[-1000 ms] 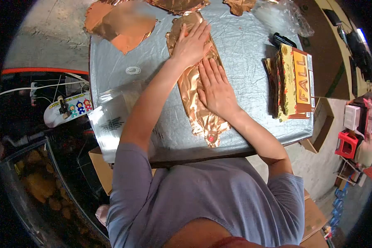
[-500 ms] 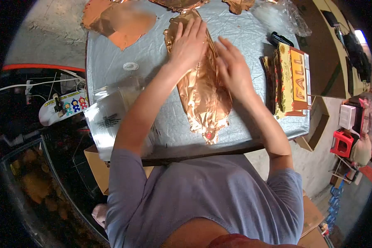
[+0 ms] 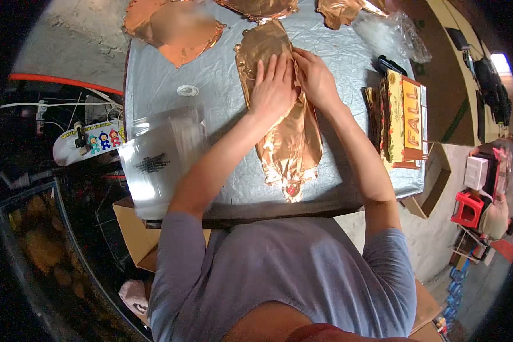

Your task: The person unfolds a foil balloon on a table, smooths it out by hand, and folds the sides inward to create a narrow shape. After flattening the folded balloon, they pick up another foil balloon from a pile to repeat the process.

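A long, flat copper foil balloon [image 3: 288,137], folded lengthwise, lies on the silver-covered table in front of me. A small red spot marks its near end. My left hand [image 3: 275,91] rests flat on the upper half of the foil, fingers extended. Beside it, my right hand [image 3: 318,82] has its fingers bent round the right edge of the foil, gripping it. The right fingertips are partly hidden.
Further copper foil pieces [image 3: 179,31] lie along the far edge. Clear plastic sleeves [image 3: 159,162] sit at the left, near a white coil [image 3: 188,90]. On the right are FALL-printed packages [image 3: 411,119], a black object [image 3: 391,65] and crumpled clear plastic [image 3: 390,34].
My right hand has moved up and inward and now grips the foil's right edge. My left hand has slid down the foil slightly and stays flat. The camera view has shifted a little.
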The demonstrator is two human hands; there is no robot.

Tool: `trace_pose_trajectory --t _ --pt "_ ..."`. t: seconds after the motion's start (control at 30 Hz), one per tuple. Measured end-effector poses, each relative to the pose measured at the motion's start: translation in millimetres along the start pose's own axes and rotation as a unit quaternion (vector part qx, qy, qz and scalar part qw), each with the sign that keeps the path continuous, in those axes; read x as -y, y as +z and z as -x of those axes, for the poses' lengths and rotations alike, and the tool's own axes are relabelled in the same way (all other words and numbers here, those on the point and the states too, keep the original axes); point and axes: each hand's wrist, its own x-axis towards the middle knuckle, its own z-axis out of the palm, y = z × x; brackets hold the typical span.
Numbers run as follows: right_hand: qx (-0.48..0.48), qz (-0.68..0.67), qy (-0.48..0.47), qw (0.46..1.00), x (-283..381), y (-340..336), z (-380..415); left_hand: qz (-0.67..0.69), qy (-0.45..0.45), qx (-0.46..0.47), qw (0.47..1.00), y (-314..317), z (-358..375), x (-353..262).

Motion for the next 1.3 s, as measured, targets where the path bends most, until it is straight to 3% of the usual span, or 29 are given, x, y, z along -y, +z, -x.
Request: trace_pose_trajectory --t 0.33,0.67,0.73,1.3 --pt "-0.013 0.071 -0.067 0.995 -5 9 4 0.04 -0.022 0.022 0.999 -3 1 0" --pt "0.009 0.117 -0.069 0.991 -8 10 2 0.022 -0.007 0.005 1.0 1 3 -1" --pt "0.023 0.121 -0.062 0.99 -8 11 -1 -0.037 0.001 0.001 0.999 2 2 -2" --pt "0.04 0.207 -0.106 0.972 -45 28 -53 -0.009 0.009 -0.004 1.0 2 2 0"
